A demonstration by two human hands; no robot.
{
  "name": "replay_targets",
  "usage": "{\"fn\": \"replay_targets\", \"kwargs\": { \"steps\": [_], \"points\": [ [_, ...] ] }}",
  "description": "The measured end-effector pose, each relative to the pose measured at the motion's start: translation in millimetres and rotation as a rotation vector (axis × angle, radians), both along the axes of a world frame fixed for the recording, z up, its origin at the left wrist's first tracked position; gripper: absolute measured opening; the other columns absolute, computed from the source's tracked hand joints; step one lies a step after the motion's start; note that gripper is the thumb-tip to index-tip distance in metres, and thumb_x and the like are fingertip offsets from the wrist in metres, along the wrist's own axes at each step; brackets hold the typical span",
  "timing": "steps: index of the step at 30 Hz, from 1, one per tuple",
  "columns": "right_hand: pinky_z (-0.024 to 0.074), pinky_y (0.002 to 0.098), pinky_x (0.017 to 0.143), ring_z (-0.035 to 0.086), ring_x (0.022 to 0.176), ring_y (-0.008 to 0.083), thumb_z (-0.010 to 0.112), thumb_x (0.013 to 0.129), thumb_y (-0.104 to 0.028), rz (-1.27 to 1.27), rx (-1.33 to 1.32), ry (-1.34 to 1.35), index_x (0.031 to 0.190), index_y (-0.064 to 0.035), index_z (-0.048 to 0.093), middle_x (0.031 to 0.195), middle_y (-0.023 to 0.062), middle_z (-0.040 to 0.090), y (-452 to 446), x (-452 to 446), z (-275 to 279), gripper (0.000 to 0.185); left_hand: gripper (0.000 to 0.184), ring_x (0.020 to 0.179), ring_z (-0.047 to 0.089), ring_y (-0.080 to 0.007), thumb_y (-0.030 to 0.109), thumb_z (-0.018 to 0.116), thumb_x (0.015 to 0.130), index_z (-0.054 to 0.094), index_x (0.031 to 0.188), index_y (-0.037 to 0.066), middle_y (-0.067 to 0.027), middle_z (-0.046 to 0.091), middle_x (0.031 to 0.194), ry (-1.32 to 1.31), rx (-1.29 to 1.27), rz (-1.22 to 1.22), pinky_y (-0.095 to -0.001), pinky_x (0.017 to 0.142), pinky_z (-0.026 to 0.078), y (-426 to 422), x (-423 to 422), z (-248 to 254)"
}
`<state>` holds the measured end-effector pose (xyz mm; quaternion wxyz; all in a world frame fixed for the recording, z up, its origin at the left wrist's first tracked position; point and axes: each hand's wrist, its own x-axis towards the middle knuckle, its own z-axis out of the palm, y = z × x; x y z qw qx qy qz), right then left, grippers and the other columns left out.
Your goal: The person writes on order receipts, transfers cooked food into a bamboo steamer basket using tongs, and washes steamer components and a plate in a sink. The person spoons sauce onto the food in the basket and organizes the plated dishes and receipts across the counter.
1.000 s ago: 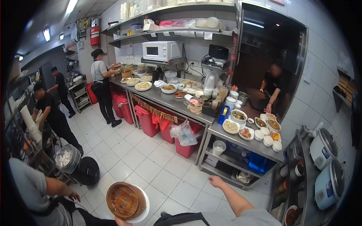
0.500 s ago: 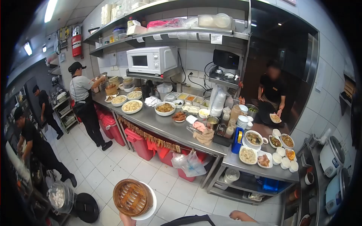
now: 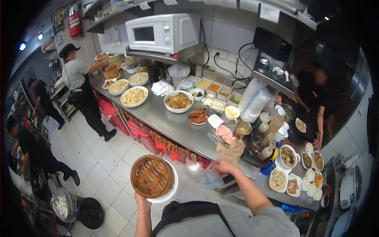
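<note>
A round bamboo steamer (image 3: 152,175) with a slatted lid sits on a white plate (image 3: 173,189). From below, my left hand (image 3: 143,200) supports the plate, its fingers partly hidden underneath. My right hand (image 3: 223,166) reaches out over the counter's front edge with nothing visible in it; its fingers look loosely extended. Close to it lie a brown cloth (image 3: 232,152), a pink cloth (image 3: 225,134) and metal tongs (image 3: 216,139). A clear plastic bag (image 3: 207,177) hangs just below that hand.
The steel counter (image 3: 158,114) carries noodle bowls (image 3: 134,97), a bowl of brown food (image 3: 179,101) and sauce bottles (image 3: 276,122). Several dishes, including a soup bowl (image 3: 287,157), stand on the right. One co-worker (image 3: 77,75) works at the far left end; another person (image 3: 314,93) stands behind the pass.
My right arm has stretched forward from my body to the counter edge. The steamer and plate have moved slightly up and right, and the view has turned closer to the counter.
</note>
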<state>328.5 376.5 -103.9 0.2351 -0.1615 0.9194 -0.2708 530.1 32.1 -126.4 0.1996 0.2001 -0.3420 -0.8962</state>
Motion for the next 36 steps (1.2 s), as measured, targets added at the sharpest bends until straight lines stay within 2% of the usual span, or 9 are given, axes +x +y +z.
{"fn": "replay_targets", "kwargs": {
  "steps": [3,6,9,11,16,27,30,33,36],
  "points": [
    [0.0478,0.0409,0.064,0.061,0.072,0.0333,0.054,0.074,-0.019,0.073,-0.171,0.44,0.086,-0.0057,0.065,0.08,0.0186,0.062,-29,-94,-13,0.021,0.034,0.096,0.058,-0.0256,0.015,0.044,0.09,0.044,0.119,-0.002,-0.0147,0.054,0.113,-0.042,-0.009,-0.011,-0.0376,0.081,0.051,-21,-47,-7],
    [0.0484,0.0417,0.066,0.062,0.074,0.0334,0.054,0.074,-0.017,-0.134,0.024,0.416,0.085,-0.0058,0.067,0.083,0.0181,0.064,-52,-149,0,0.021,0.032,0.095,0.058,-0.0252,0.015,0.044,0.09,0.045,0.118,-0.001,-0.0142,0.054,0.112,-0.093,-0.043,-0.069,-0.0379,0.08,0.05,-53,-98,-32],
    [0.0489,0.0407,0.071,0.063,0.078,0.0326,0.052,0.074,-0.012,-0.248,0.489,0.467,0.085,-0.0042,0.068,0.083,0.0159,0.065,-51,-163,1,0.02,0.036,0.097,0.056,-0.0226,0.027,0.041,0.094,0.046,0.117,0.0,-0.012,0.054,0.112,-0.097,-0.051,-0.125,-0.036,0.083,0.049,-72,-162,-33],
    [0.0491,0.0408,0.074,0.062,0.084,0.0316,0.052,0.074,-0.011,-0.387,0.558,0.354,0.088,-0.0038,0.067,0.089,0.0156,0.065,-58,-148,18,0.022,0.045,0.097,0.056,-0.0203,0.039,0.037,0.095,0.047,0.117,0.001,-0.0103,0.055,0.111,-0.082,-0.124,-0.184,-0.0337,0.084,0.047,-87,-197,-48],
    [0.0454,0.0445,0.082,0.057,0.094,0.0319,0.063,0.07,-0.018,-0.428,0.592,0.289,0.099,-0.0052,0.059,0.099,0.0148,0.061,-44,-140,-8,0.032,0.045,0.101,0.055,-0.0212,0.039,0.034,0.096,0.046,0.121,0.004,-0.0106,0.055,0.114,-0.095,-0.182,-0.364,-0.0341,0.086,0.046,-95,-275,-38],
    [0.0459,0.0378,0.078,0.053,0.098,0.0313,0.062,0.076,-0.018,-0.563,-0.045,0.638,0.111,-0.0056,0.052,0.108,0.0147,0.053,-30,-129,14,0.038,0.049,0.111,0.048,-0.0215,0.04,0.043,0.092,0.04,0.128,0.008,-0.0097,0.047,0.123,-0.259,-0.08,-0.51,-0.0357,0.089,0.044,-70,-318,-25],
    [0.0475,0.0355,0.072,0.057,0.086,0.0291,0.06,0.08,-0.018,-0.608,-0.14,0.779,0.109,-0.0026,0.051,0.095,0.0132,0.057,-32,-137,23,0.034,0.051,0.113,0.046,-0.0231,0.042,0.043,0.092,0.04,0.129,0.008,-0.0106,0.045,0.126,-0.267,-0.101,-0.494,-0.0368,0.09,0.042,-64,-317,-20],
    [0.048,0.0327,0.056,0.057,0.062,0.0225,0.056,0.085,-0.021,-0.593,-0.392,0.313,0.103,-0.0026,0.052,0.075,0.0077,0.057,-37,-144,10,0.026,0.053,0.114,0.044,-0.0247,0.043,0.043,0.091,0.039,0.13,0.008,-0.0115,0.043,0.128,-0.268,-0.115,-0.479,-0.0378,0.092,0.041,-57,-316,-15],
    [0.0442,0.0283,0.046,0.05,0.051,0.0123,0.051,0.09,-0.027,-0.649,-0.511,-0.554,0.098,-0.0076,0.053,0.066,-0.0006,0.052,-53,-141,18,0.021,0.055,0.116,0.042,-0.0263,0.045,0.043,0.091,0.038,0.131,0.007,-0.0124,0.04,0.131,-0.259,-0.125,-0.458,-0.0389,0.094,0.039,-52,-315,-13]
  ]
}}
